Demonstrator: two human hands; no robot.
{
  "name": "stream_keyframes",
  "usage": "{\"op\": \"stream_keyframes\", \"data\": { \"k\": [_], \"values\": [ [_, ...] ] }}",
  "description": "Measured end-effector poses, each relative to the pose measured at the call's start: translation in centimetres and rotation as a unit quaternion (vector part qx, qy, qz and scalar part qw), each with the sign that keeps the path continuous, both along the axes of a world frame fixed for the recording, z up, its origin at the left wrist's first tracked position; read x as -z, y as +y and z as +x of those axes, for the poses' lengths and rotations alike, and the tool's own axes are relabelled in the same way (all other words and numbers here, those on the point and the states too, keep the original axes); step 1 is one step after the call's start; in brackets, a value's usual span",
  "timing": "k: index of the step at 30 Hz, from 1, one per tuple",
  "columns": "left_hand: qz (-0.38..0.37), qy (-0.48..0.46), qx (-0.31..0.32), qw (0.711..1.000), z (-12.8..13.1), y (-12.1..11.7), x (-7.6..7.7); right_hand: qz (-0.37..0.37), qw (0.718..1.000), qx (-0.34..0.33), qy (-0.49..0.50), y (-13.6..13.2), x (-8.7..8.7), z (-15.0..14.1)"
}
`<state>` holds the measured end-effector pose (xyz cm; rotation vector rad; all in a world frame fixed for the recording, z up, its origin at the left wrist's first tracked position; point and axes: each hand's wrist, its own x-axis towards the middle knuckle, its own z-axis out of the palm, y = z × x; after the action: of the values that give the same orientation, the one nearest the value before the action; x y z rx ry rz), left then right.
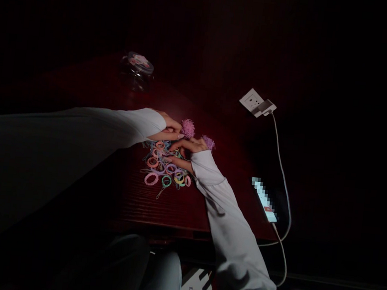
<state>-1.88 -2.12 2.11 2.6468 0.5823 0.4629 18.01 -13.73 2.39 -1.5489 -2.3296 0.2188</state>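
Note:
A heap of small hair ties (165,167) in pink, purple, yellow and green lies on a dark red table (166,206). My left hand (168,127) reaches in from the left above the heap, fingers pinched on a fluffy purple hair tie (188,128). Just right of it, my right hand (185,152) rests at the heap's upper right edge with fingers curled among the ties. A second fluffy purple tie (209,142) sits at the back of my right hand; I cannot tell if it is held. Both arms wear pale long sleeves.
A clear round jar with a patterned lid (137,71) stands at the back of the table. A white wall socket with a plug (257,103) feeds a cable (282,173) to a lit phone (264,200) at the table's right edge. The surroundings are dark.

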Motion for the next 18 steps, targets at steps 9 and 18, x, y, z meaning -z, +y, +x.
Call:
{"op": "stream_keyframes", "data": {
  "k": [9, 18],
  "values": [
    [0.017, -0.013, 0.023, 0.999, 0.0, 0.0, 0.0, 0.008, 1.000, -0.021, -0.002, -0.1, 0.5, -0.6],
    [0.000, -0.030, -0.004, 1.000, 0.0, 0.1, 0.4, 0.019, 0.998, 0.026, 0.059, -0.8, -0.5, -0.7]
  ]
}}
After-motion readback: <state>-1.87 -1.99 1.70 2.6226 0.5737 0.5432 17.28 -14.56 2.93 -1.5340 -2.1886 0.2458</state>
